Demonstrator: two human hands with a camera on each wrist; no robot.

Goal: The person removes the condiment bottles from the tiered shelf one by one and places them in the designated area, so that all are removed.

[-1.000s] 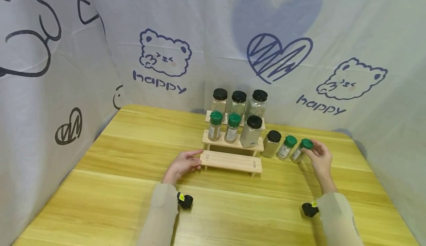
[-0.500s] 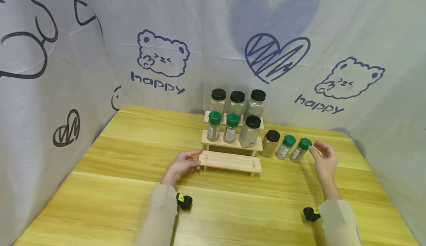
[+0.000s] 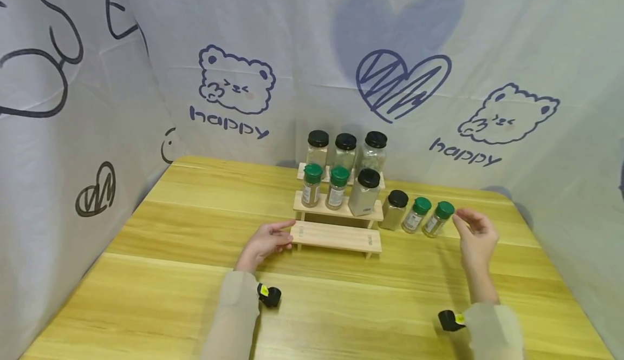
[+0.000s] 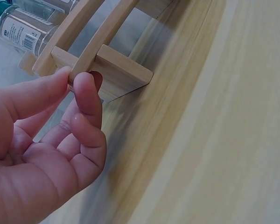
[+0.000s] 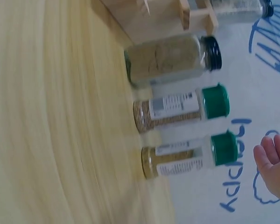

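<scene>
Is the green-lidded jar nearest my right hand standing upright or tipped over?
Upright: the jar stands with its base on the table and its green lid at the top.

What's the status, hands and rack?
Left hand pinching rack, lowest step. Right hand empty, apart from outermost green-capped jar. Three jars stand right of rack.

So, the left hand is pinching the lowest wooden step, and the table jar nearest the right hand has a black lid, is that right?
Almost: that jar has a green lid, not black, as the right wrist view shows. The left hand does pinch the lowest wooden step.
</scene>
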